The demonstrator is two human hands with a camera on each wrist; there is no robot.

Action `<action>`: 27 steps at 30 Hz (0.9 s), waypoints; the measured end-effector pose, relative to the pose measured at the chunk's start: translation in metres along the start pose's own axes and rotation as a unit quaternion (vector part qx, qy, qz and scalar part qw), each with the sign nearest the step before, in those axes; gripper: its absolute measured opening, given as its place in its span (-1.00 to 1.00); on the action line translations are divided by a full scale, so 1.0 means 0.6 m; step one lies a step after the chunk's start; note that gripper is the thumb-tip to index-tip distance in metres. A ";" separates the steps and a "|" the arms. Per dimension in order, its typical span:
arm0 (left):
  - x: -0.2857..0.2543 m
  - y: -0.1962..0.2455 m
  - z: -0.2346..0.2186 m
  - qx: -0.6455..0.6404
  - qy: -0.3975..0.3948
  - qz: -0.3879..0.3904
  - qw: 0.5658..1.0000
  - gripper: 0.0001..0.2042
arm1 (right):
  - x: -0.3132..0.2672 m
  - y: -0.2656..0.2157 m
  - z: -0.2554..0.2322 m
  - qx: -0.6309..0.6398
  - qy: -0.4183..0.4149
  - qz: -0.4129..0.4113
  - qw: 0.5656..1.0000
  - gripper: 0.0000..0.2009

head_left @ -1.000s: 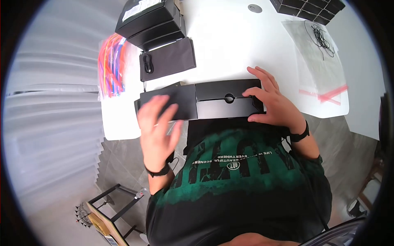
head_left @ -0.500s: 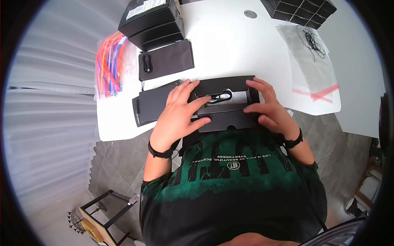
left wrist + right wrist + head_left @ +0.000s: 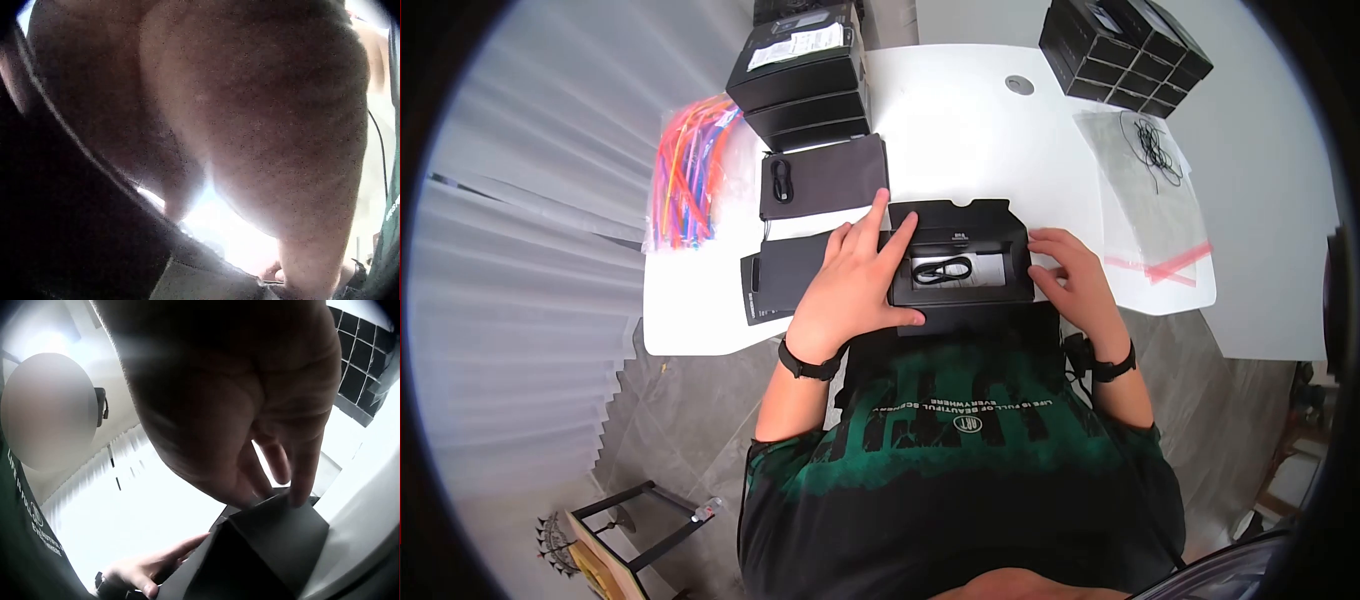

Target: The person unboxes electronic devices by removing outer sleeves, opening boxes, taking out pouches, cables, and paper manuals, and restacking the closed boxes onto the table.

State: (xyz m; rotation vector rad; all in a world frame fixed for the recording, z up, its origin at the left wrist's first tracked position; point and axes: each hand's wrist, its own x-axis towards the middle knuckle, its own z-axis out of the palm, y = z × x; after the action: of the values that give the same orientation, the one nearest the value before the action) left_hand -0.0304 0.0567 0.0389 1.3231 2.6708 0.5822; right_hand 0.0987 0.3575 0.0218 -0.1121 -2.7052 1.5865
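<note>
L hand [image 3: 848, 287] is spread wide on an open blk box [image 3: 965, 296], cable [image 3: 935, 273] inside. R hand [image 3: 1084, 285] touches its R end; can't tell if gripping.

- Black box [image 3: 970, 295], flaps closed a second ago: now open, notched far flap [image 3: 970, 217] laid back.
- Coiled cable [image 3: 941, 271] and white paper [image 3: 991, 270]: since exposed inside.
- My left hand [image 3: 850, 285]: moved rightward to the box's left end; contact probable, view partly blocked.
- My right hand [image 3: 1083, 284]: withdrawn from the flaps to the right end.
</note>
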 end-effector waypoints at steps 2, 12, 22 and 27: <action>0.001 -0.009 0.008 0.002 0.014 0.012 1.000 0.18 | -0.003 -0.007 0.003 0.029 0.033 -0.011 0.999 -0.65; 0.006 -0.018 0.013 0.022 -0.008 0.028 0.999 0.12 | 0.021 0.032 0.011 -0.128 0.075 -0.122 0.981 -0.77; 0.011 -0.012 0.021 0.016 0.015 0.016 1.000 0.09 | 0.014 0.069 0.023 -0.079 0.117 -0.056 0.988 -0.74; 0.012 -0.016 0.022 0.016 0.019 0.015 1.000 0.08 | 0.049 0.009 -0.005 -0.160 0.106 -0.151 0.970 -0.68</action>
State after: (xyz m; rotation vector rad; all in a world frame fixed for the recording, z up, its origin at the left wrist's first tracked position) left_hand -0.0387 0.0605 0.0237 1.3750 2.7063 0.5755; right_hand 0.0699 0.3648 0.0174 0.1172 -2.6289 0.9930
